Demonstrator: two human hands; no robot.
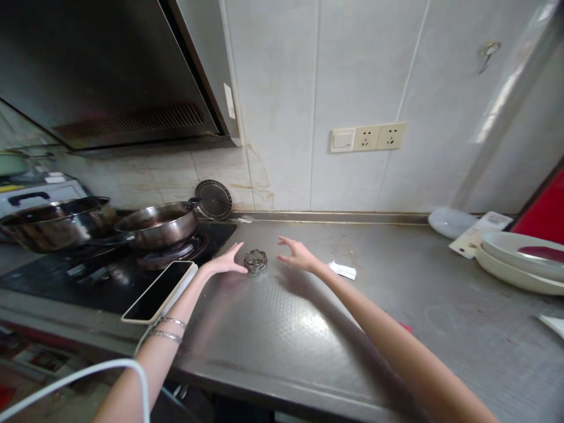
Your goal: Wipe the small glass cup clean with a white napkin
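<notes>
Left hand (pixel 228 261): released, fingers spread, at 9 o'clock of the dish, thumb just beside it; whether they touch cannot be told.
Right hand (pixel 298 257): released, fingers parted, at 3 o'clock, apart from the dish.
Dish (pixel 255 262): one, small and round, glass by its look; on the counter (pixel 268 338), between the hands.
Dish work, done: as far as this view allows a judgement, the dish stands in reach, with a hand placed at either side.
Dish work, left: neither hand grips the dish, so a grasp appears unmade; how much else remains cannot be judged.
Paper (pixel 342 270): one white scrap, at 3 o'clock, past the right hand.
Phone (pixel 161 292): one, between 8 and 9 o'clock, beside the left forearm.
Bracelets (pixel 166 335): two bands, on the left wrist.
Hob (pixel 99 298): one, at 9 o'clock.
Pans: two, between 9 and 10 o'clock, the near one (pixel 164 230) and the far one (pixel 61 228).
Disc (pixel 214 200): one, dark and round, at 11 o'clock, upright near the wall (pixel 282 100).
Sockets (pixel 379 137): two, with one switch (pixel 342 140), between 1 and 2 o'clock, on the wall.
Bowls (pixel 520 276): two seen, stacked, well off at 3 o'clock.
Card (pixel 480 234): one, just beyond the bowls.
</notes>
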